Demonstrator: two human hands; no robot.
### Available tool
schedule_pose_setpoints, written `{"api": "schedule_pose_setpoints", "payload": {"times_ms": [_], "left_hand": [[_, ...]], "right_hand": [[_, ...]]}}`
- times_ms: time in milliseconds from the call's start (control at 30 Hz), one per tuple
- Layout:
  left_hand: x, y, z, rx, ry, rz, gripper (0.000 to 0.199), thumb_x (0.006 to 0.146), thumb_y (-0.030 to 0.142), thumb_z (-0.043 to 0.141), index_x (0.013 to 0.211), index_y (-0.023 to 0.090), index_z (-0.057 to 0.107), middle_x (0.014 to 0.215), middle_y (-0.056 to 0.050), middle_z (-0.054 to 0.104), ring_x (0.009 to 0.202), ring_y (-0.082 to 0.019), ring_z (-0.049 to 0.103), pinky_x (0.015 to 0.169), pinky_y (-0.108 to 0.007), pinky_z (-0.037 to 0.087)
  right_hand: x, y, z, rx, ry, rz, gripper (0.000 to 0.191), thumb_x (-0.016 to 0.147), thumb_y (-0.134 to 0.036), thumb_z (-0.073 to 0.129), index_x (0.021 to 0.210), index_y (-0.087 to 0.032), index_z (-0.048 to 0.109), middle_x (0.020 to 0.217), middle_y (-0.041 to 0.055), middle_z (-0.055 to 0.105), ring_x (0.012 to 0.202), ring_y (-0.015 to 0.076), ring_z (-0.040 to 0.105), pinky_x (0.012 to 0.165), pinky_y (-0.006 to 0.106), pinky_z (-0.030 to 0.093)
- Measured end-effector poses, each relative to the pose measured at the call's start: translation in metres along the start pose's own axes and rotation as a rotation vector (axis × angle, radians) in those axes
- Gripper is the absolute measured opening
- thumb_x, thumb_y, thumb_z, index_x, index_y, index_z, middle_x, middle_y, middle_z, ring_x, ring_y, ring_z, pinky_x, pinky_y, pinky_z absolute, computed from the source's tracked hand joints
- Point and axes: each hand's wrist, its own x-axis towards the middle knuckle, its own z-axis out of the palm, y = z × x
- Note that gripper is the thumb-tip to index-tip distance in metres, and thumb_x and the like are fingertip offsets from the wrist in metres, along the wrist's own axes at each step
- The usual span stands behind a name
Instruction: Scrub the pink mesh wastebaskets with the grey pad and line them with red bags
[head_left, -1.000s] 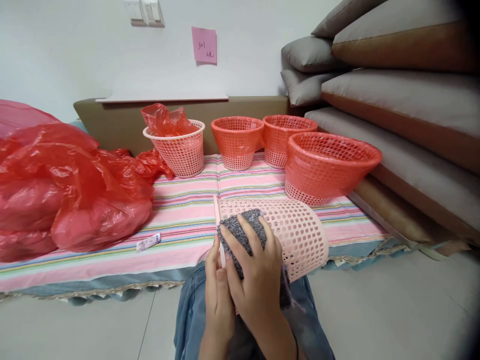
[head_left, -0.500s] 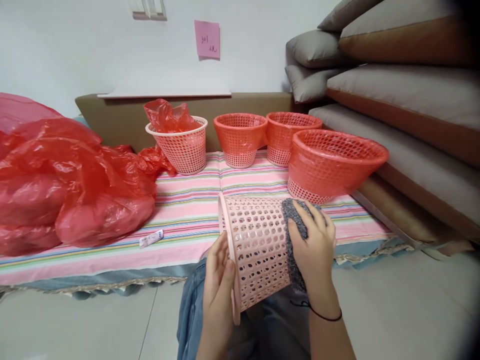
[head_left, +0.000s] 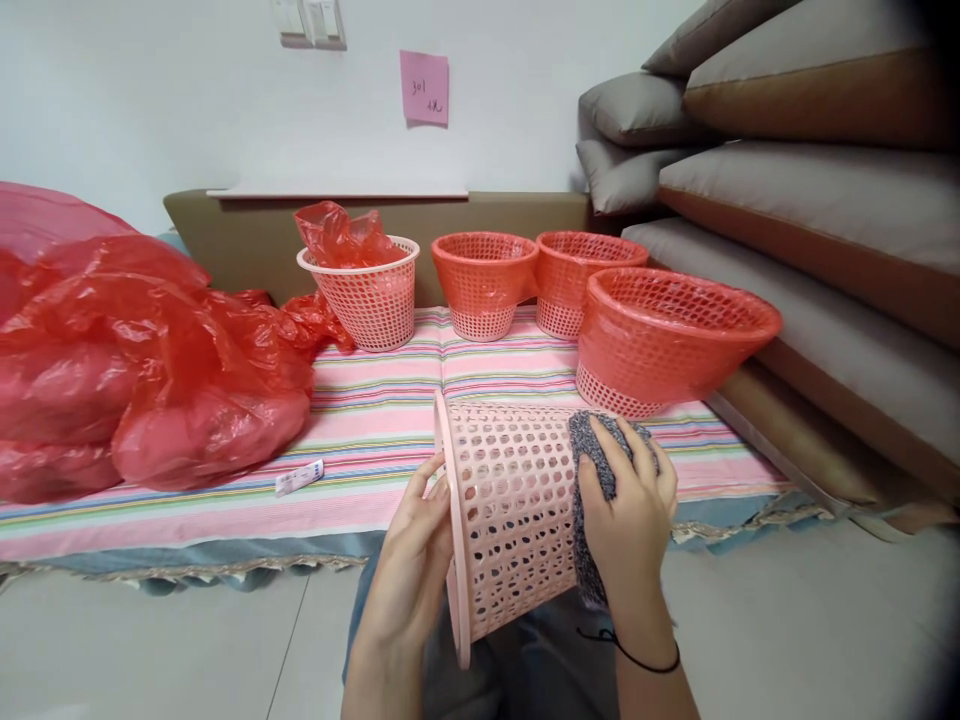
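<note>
A pink perforated plastic basket (head_left: 517, 500) lies on its side over my lap, its open rim toward the left. My left hand (head_left: 416, 545) has its fingers on the rim, some of them hidden behind it. Around the basket's base end, my right hand (head_left: 630, 500) grips a dark grey cloth (head_left: 589, 540) and presses it against the plastic. A black band circles my right wrist.
Three baskets lined with red plastic (head_left: 484, 265) (head_left: 566, 265) (head_left: 667, 335) and a pink basket holding a red bag (head_left: 371, 300) stand on the striped cloth (head_left: 360, 400). Red bags (head_left: 210, 400) lie left, beside a small white packet (head_left: 299, 478). Cushions (head_left: 810, 220) are stacked right.
My left hand has shifted left and slightly up along the rim. The basket and my right hand with the cloth sit slightly lower, and the whole view has shifted a little.
</note>
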Motion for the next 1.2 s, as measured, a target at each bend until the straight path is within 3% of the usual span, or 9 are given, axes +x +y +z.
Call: {"api": "schedule_pose_setpoints", "payload": {"times_ms": [133,367,600,800,1067,1200], "left_hand": [[0.008,0.004,-0.004,-0.064,-0.068,-0.055,0.050,0.081,0.022,0.072,0.128,0.018,0.056,0.111,-0.010,0.074,0.107,-0.027,0.070,0.100,-0.042,0.050],[0.013,0.013,-0.010,-0.095,-0.134,-0.135,0.030,0.082,0.010,0.069,0.111,0.015,0.066,0.106,-0.009,0.076,0.097,-0.022,0.073,0.095,-0.035,0.054],[0.019,0.016,-0.016,-0.098,-0.280,-0.185,0.026,0.079,0.011,0.074,0.104,0.015,0.071,0.096,-0.008,0.078,0.097,-0.024,0.073,0.096,-0.037,0.054],[0.027,0.017,-0.017,-0.066,-0.386,-0.207,0.017,0.074,0.016,0.081,0.089,0.012,0.076,0.089,-0.007,0.078,0.080,-0.019,0.074,0.084,-0.029,0.058],[0.028,0.016,-0.018,-0.058,-0.358,-0.232,0.023,0.066,0.014,0.087,0.087,0.011,0.078,0.086,-0.007,0.079,0.078,-0.018,0.074,0.075,-0.026,0.060],[0.027,0.014,-0.018,-0.060,-0.381,-0.205,0.025,0.071,0.015,0.084,0.095,0.012,0.078,0.088,-0.007,0.079,0.080,-0.018,0.074,0.077,-0.025,0.060]], "right_hand": [[-0.001,0.000,-0.001,0.004,0.010,-0.011,0.042,0.095,-0.040,0.043,0.128,-0.026,0.065,0.143,0.0060,0.056,0.134,0.0342,0.039,0.110,0.060,0.033],[-0.002,0.000,-0.001,0.003,0.012,0.002,0.042,0.095,-0.039,0.044,0.128,-0.027,0.065,0.144,0.0041,0.055,0.135,0.0335,0.039,0.111,0.059,0.033],[-0.002,0.002,-0.001,0.009,0.017,-0.006,0.042,0.094,-0.039,0.045,0.128,-0.028,0.065,0.144,0.0032,0.055,0.134,0.0332,0.040,0.112,0.058,0.033],[-0.002,0.003,0.000,0.000,0.020,-0.021,0.042,0.094,-0.039,0.045,0.129,-0.028,0.065,0.144,0.0029,0.055,0.134,0.0332,0.040,0.111,0.058,0.033],[-0.002,0.004,-0.001,-0.004,0.034,-0.030,0.041,0.094,-0.038,0.046,0.129,-0.028,0.065,0.143,0.0034,0.056,0.133,0.0331,0.041,0.111,0.058,0.034],[-0.002,0.004,-0.001,-0.003,0.037,-0.028,0.041,0.094,-0.039,0.046,0.129,-0.028,0.065,0.143,0.0034,0.056,0.133,0.0339,0.041,0.110,0.059,0.035]]}}
